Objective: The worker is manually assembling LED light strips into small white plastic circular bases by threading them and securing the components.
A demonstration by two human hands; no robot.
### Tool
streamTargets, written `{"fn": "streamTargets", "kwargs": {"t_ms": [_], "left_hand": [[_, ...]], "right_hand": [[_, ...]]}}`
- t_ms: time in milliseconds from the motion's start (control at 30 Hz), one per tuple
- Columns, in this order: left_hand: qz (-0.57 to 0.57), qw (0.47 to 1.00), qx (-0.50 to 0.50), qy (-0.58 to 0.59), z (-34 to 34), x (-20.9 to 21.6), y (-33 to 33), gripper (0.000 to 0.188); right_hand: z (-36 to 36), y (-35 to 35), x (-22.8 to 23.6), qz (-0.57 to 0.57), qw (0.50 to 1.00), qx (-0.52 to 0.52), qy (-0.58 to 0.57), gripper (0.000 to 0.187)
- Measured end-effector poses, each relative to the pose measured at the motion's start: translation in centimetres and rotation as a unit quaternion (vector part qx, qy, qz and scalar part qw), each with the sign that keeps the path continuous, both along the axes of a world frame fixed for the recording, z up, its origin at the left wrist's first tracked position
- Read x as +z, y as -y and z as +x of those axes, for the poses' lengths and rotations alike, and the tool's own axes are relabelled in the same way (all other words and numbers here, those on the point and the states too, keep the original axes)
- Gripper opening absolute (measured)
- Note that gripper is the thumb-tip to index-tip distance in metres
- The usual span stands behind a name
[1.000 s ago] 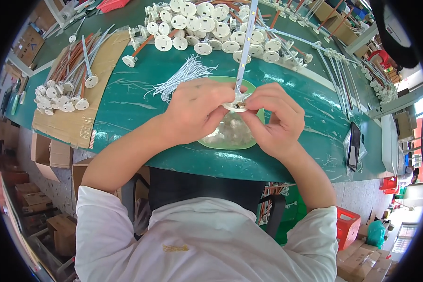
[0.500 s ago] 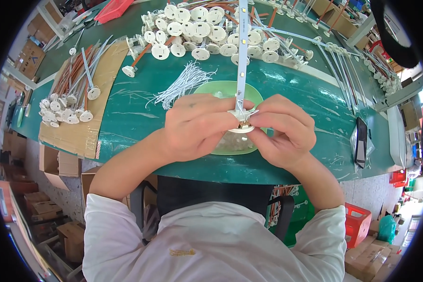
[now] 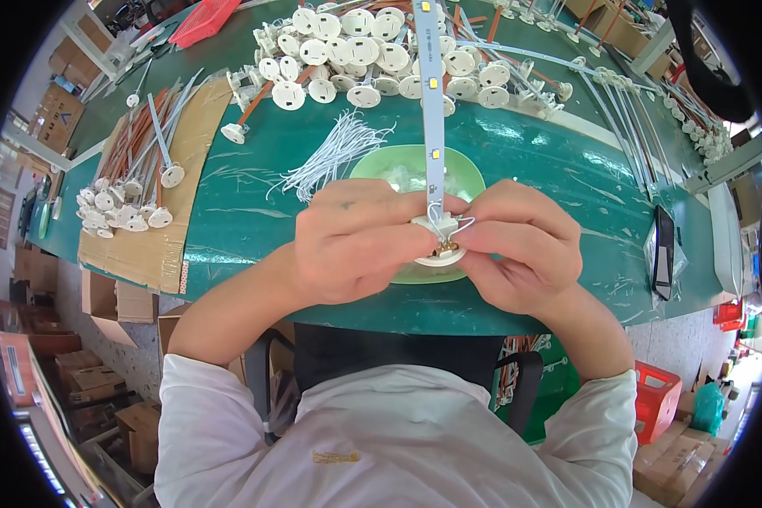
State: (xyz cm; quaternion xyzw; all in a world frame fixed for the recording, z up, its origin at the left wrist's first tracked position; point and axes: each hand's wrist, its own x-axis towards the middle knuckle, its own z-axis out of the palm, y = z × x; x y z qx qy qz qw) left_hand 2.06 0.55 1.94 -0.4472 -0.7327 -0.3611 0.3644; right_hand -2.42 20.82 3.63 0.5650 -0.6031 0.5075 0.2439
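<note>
Both hands meet over the near edge of the green counter (image 3: 229, 237): the left hand (image 3: 356, 241) and right hand (image 3: 516, 245) are each pinched shut on a small white cap (image 3: 438, 233) with thin wire leads, from which a long white LED strip (image 3: 432, 93) runs straight away toward the far side. Just under the hands sits a pale green bowl (image 3: 381, 165). A bundle of white wires (image 3: 330, 152) lies just left of the bowl, a heap of white round caps (image 3: 356, 51) sits far behind it, and more capped rods rest on cardboard (image 3: 144, 212) at the left.
</note>
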Motion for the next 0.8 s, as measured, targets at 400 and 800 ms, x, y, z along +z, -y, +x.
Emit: {"fn": "streamTargets", "kwargs": {"t_ms": [400, 800], "left_hand": [[-0.018, 1.000, -0.005, 0.023, 0.0, 0.4, 0.0, 0.015], [0.006, 0.996, 0.022, 0.092, -0.4, 0.0, 0.1, 0.013]], "right_hand": [[0.1, -0.8, 0.2, 0.074, 0.996, -0.035, -0.021, 0.027], [-0.3, -0.4, -0.3, 0.060, 0.996, -0.071, -0.002, 0.027]]}}
